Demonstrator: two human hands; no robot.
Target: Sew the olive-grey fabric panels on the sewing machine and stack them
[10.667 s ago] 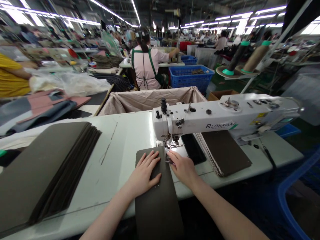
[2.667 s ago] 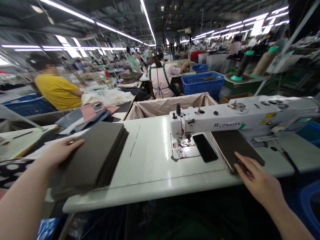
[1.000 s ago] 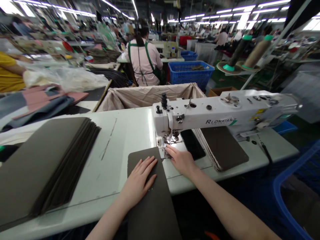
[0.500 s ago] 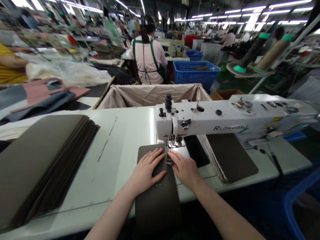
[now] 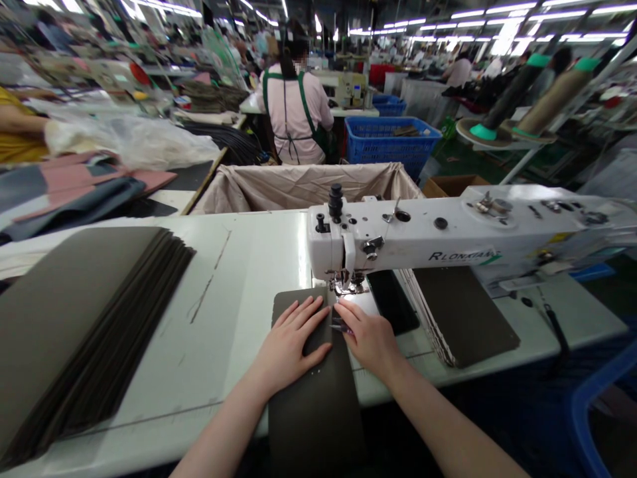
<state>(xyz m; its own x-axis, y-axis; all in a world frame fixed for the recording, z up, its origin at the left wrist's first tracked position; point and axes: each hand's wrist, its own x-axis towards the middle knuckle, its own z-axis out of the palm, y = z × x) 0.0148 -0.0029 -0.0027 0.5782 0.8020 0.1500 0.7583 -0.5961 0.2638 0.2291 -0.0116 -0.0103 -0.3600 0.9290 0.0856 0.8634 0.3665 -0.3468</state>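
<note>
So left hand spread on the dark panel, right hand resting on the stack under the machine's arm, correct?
No: the head view shows the right hand near the presser foot, at the right edge of the dark panel, not on the stack. The rest holds.

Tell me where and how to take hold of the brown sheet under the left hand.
Take the brown sheet by its near end, likely best from the person's side, pinching above and below: that end reaches past the table's front edge, while the left hand lies on the far part.
</note>
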